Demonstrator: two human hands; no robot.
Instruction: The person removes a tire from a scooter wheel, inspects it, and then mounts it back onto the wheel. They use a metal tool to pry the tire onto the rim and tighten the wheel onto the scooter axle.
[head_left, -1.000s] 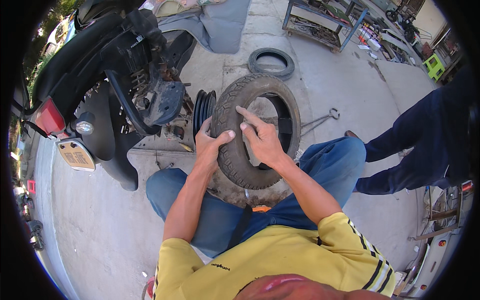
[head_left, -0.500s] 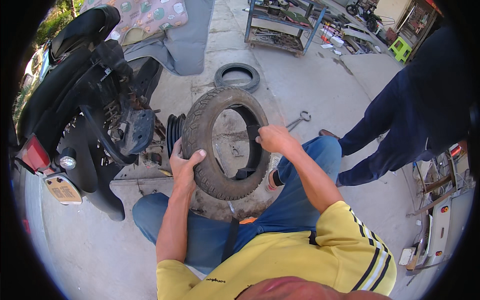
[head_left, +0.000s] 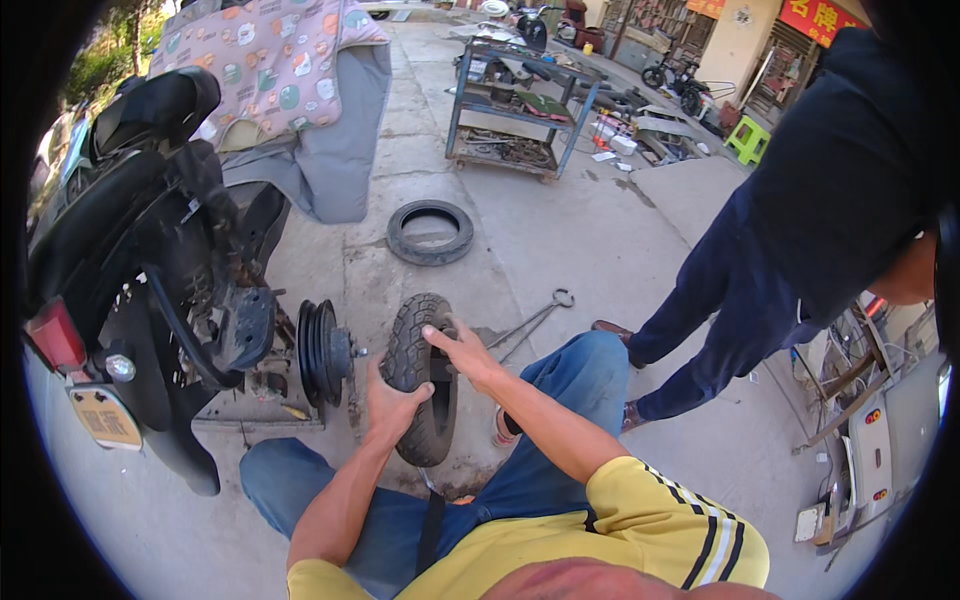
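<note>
A worn motorcycle tyre (head_left: 420,320) stands upright between my knees, its knobbly tread turned toward my left and its opening toward my right. My left hand (head_left: 396,402) grips it low on the near left side, thumb across the tread. Higher up, my right hand (head_left: 465,352) clasps the right edge, with its thumb on the tread; some fingers are hidden. Left of the tyre, a black wheel rim (head_left: 318,352) with an axle end is mounted at the rear of a motorbike (head_left: 150,270). Dark material shows inside the tyre, too hidden to name.
Another tyre (head_left: 402,246) lies flat ahead. A long pincer-like tool (head_left: 532,322) rests on the concrete to the right. A person (head_left: 730,260) in dark clothes stands close on my right. Farther off are a tool cart (head_left: 515,110) and a green stool (head_left: 746,140).
The tyre has swung from showing its open side to standing nearly edge-on. My right hand has moved from its inner right edge up onto the tread. The view has tilted upward.
</note>
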